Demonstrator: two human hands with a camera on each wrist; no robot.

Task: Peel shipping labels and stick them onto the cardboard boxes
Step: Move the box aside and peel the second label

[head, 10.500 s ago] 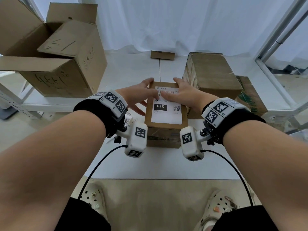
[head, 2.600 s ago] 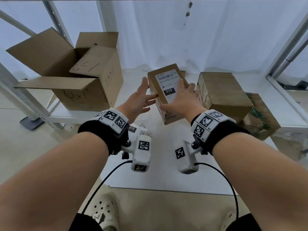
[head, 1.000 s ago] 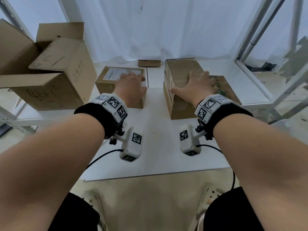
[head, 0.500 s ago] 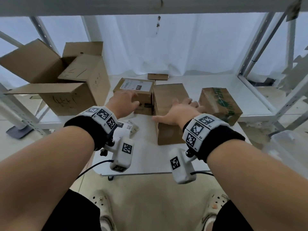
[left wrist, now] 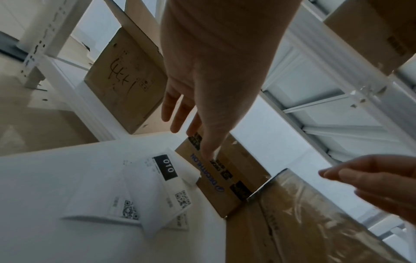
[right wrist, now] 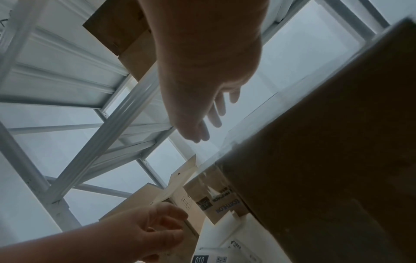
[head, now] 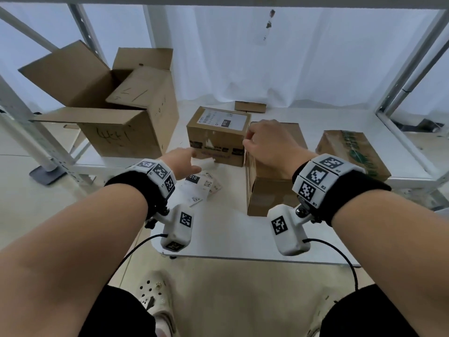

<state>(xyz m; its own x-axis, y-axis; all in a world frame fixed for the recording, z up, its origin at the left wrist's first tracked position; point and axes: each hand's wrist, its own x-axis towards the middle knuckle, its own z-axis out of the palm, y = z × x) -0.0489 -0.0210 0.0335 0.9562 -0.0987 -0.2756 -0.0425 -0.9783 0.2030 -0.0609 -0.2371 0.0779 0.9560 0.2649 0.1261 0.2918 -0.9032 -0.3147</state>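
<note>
A small labelled box (head: 213,139) stands mid-table with its white shipping label (head: 224,119) on top. In front of it lie loose label sheets (head: 201,188), one marked 010 (left wrist: 166,167). My left hand (head: 182,160) hovers just above them with straight fingers (left wrist: 178,122) that hold nothing. Right of the sheets stands a plain taped box (head: 269,188) without a label. My right hand (head: 262,142) rests over its far left top edge, with relaxed fingers (right wrist: 213,115) that grip nothing.
A large open carton (head: 116,117) marked in pen fills the left of the white table (head: 218,234). A green-printed box (head: 352,154) sits at the right, a flat cardboard piece (head: 250,106) at the back. White shelf posts (head: 408,59) frame both sides.
My left hand has drawn back from the labelled box to above the label sheets. My right hand has slid to the plain box's far left edge.
</note>
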